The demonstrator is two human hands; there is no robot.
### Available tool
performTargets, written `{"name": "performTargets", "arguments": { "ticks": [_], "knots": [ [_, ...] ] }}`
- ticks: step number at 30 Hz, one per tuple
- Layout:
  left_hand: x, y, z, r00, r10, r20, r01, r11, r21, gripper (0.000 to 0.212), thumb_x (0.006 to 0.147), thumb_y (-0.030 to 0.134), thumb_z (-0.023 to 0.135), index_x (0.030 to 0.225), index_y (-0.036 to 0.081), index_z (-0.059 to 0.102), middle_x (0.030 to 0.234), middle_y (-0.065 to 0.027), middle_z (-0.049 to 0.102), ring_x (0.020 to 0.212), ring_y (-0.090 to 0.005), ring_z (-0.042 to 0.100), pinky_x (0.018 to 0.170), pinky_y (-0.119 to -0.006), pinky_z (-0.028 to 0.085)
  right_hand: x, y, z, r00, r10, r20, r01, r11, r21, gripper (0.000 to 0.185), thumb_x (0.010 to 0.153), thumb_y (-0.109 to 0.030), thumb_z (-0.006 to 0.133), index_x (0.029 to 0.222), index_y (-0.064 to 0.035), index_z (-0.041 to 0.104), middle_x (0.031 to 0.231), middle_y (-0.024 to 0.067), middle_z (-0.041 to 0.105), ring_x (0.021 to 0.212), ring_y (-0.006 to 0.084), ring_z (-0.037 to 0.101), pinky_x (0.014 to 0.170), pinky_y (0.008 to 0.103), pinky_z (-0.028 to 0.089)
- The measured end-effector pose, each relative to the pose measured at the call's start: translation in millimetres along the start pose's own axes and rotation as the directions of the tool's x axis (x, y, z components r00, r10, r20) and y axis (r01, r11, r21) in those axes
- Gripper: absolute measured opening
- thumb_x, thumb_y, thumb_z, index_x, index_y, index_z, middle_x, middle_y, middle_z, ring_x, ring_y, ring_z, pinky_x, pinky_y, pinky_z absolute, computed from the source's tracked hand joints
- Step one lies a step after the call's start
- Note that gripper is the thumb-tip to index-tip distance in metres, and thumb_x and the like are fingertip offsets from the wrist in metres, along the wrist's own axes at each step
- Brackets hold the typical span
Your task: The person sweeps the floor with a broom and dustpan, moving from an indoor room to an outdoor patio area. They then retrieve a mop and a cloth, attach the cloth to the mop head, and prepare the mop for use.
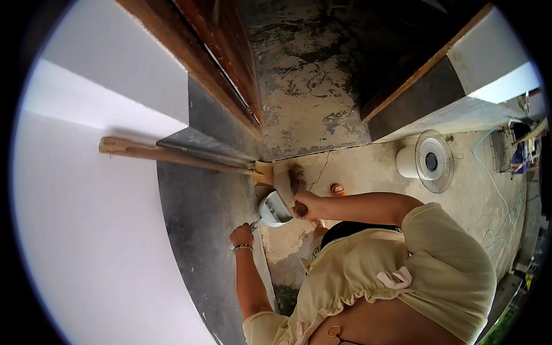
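My left hand [242, 236], with a beaded bracelet at the wrist, grips the handle of a pale grey dustpan [275, 209]. The pan hangs over or rests near the concrete floor beside the dark-painted wall base; which of the two I cannot tell. My right hand [308, 205] is closed around the handle of a short broom [297, 179]. Its brown bristles point away from me, near the doorway's threshold, and look blurred. The broom lies just right of the dustpan's open side, with a gap between them.
A long wooden-handled tool [181, 156] with a flat yellowish head leans on the left wall by the doorway. A brown wooden door [241, 56] stands at the upper left. A fan with a wire guard [432, 161] is on the floor at right, and a light blue hose [490, 161] lies beyond it.
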State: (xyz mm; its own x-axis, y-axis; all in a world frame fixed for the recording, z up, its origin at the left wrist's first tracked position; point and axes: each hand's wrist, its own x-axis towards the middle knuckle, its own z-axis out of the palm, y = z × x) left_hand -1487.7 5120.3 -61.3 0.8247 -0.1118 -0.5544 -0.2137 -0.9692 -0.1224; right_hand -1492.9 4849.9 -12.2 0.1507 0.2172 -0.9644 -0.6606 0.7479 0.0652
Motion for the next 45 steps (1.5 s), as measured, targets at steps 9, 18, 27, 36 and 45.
{"name": "performTargets", "arguments": {
  "ticks": [9, 18, 27, 36, 45],
  "knots": [
    [25.5, -17.0, -12.4, 0.994, 0.083, 0.076, -0.100, 0.956, 0.274, 0.017, 0.079, 0.023, 0.068, 0.088, 0.009, 0.066, 0.087, -0.0115, 0.068, 0.084, -0.0268, 0.066, 0.070, -0.040, 0.055, 67.2, 67.1, 144.2, 0.990, -0.139, 0.013, 0.137, 0.986, 0.096, 0.036, 0.091, -0.023, 0.050, 0.119, -0.0031, 0.038, 0.091, 0.0122, 0.052, 0.065, 0.0217, 0.056, 0.048, 0.0364, 0.050],
    [33.1, -14.4, -17.5, 0.993, -0.048, 0.107, -0.008, 0.883, 0.470, 0.026, 0.079, 0.026, 0.065, 0.102, 0.013, 0.063, 0.097, -0.0062, 0.067, 0.093, -0.0266, 0.065, 0.089, -0.046, 0.046, 74.2, -15.1, -48.0, 0.828, -0.265, 0.495, 0.455, 0.834, -0.313, 0.042, 0.088, -0.039, 0.058, 0.111, -0.0042, 0.052, 0.081, 0.0149, 0.061, 0.065, 0.0255, 0.064, 0.053, 0.0383, 0.056],
    [82.6, 289.2, 26.3, 0.770, 0.556, 0.315, -0.637, 0.699, 0.324, 0.029, 0.079, 0.029, 0.063, 0.102, 0.013, 0.067, 0.100, -0.0071, 0.068, 0.093, -0.0261, 0.064, 0.082, -0.047, 0.048, -62.4, 13.2, -611.8, 0.472, -0.305, -0.827, 0.762, 0.612, 0.210, 0.025, 0.084, -0.017, 0.054, 0.102, -0.0022, 0.063, 0.076, 0.0113, 0.064, 0.059, 0.0214, 0.065, 0.050, 0.0334, 0.057],
    [-111.5, 768.4, 20.0, 0.320, 0.855, 0.407, -0.946, 0.309, 0.095, 0.029, 0.080, 0.030, 0.060, 0.101, 0.011, 0.068, 0.102, -0.0098, 0.067, 0.095, -0.0282, 0.064, 0.083, -0.046, 0.048, -139.9, 142.2, -868.9, 0.482, 0.051, -0.875, 0.759, 0.475, 0.446, 0.025, 0.073, -0.011, 0.069, 0.091, 0.0052, 0.064, 0.080, 0.0191, 0.061, 0.066, 0.0284, 0.057, 0.056, 0.0413, 0.045],
    [-176.8, 984.4, 50.9, 0.393, 0.736, 0.552, -0.920, 0.310, 0.240, 0.030, 0.081, 0.030, 0.058, 0.100, 0.009, 0.069, 0.104, -0.0124, 0.066, 0.096, -0.0302, 0.063, 0.085, -0.045, 0.049, -175.7, 111.8, -1048.7, 0.329, -0.047, -0.943, 0.848, 0.455, 0.273, 0.019, 0.077, -0.017, 0.067, 0.079, 0.0020, 0.068, 0.073, 0.0079, 0.060, 0.057, 0.0174, 0.051, 0.053, 0.0338, 0.041]
  ]
}}
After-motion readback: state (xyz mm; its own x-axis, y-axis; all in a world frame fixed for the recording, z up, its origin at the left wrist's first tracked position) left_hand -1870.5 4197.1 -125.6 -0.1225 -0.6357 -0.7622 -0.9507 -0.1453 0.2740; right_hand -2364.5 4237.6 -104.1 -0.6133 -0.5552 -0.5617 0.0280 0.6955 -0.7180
